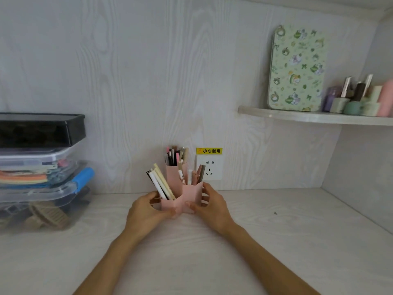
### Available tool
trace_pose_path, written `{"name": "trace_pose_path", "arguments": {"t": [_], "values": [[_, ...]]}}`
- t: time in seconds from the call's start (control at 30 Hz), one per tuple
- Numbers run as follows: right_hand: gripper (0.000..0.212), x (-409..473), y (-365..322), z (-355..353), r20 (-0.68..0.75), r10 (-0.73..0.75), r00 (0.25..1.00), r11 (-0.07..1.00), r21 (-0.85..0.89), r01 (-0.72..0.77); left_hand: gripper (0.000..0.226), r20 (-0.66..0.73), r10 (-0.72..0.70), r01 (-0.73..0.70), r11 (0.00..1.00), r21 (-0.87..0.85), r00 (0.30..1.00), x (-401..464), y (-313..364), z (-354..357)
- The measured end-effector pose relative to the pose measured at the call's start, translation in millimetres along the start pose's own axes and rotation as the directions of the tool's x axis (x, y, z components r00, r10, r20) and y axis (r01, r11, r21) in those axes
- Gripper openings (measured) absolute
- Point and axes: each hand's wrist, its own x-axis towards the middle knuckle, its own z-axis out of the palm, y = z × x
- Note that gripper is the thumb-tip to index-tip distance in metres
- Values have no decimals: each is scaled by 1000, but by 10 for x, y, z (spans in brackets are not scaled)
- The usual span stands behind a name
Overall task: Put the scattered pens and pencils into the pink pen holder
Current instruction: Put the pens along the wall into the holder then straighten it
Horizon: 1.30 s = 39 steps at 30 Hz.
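1. The pink pen holder (183, 193) stands upright on the pale wood-grain desk (276, 241), near the back wall, just in front of a white wall socket (209, 167) with a yellow warning label (209, 150) above it.
2. The left hand (146, 211) grips the holder's left lower side, fingers curled round the low front compartment, thumb on the front face.
3. The right hand (209, 206) grips the right side, fingers wrapped behind the right compartment, thumb pressed on the front.
4. The holder sits directly between the two hands, in contact with both.
5. Pens and pencils (175, 157) fill the tall rear compartment; a leaning cream and white bundle (160, 184) occupies the left compartment; several more pens (196, 174) stand in the right one.
6. Whether the base touches the desk cannot be told.
7. At left, stacked clear storage boxes (42, 184) carry a black tray (40, 129) on top.
8. At right, a wall shelf (314, 117) bears a green patterned tin (296, 69) leaning upright and small bottles (357, 96) beside it.
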Motion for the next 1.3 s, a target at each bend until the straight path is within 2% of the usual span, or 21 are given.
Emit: {"name": "trace_pose_path", "arguments": {"t": [0.1,0.23,0.5,0.7,0.9,0.97,1.07,1.13,1.23,1.3], "values": [[71,-44,-64,-201,2,-25,1000,1000,-7,25,64,-26,14,-14,999,29,1000,-40,176,59],[69,-171,-65,-652,-76,-26,997,999,24,28,64,5,90,-90,993,76,996,-58,544,331],[69,-581,380,-1931,-345,75,936,992,-73,-106,62,173,269,-273,962,0,948,-84,1395,1557],[67,-820,849,-2579,-486,150,861,965,-117,-234,55,361,278,-291,956,-20,890,-74,1786,2395],[63,-864,1197,-2785,-502,175,847,927,-207,-314,47,414,262,-272,962,-36,872,-56,1792,2873],[64,-842,1218,-2834,-536,137,833,904,-277,-327,50,402,257,-258,965,-53,879,-25,1786,2984],[69,-762,1196,-2870,-584,-52,810,859,-439,-262,55,382,213,-197,977,-82,899,58,1797,3097],[62,-707,1209,-2890,-585,-132,800,821,-518,-242,57,367,193,-175,981,-83,910,118,1819,3155],[51,-602,1233,-2949,-598,-108,794,772,-554,-312,54,372,179,-163,984,-75,911,240,1866,3282],[49,-510,1224,-3022,-586,-98,805,665,-640,-385,53,385,168,-156,986,-63,908,316,1918,3374]]}}
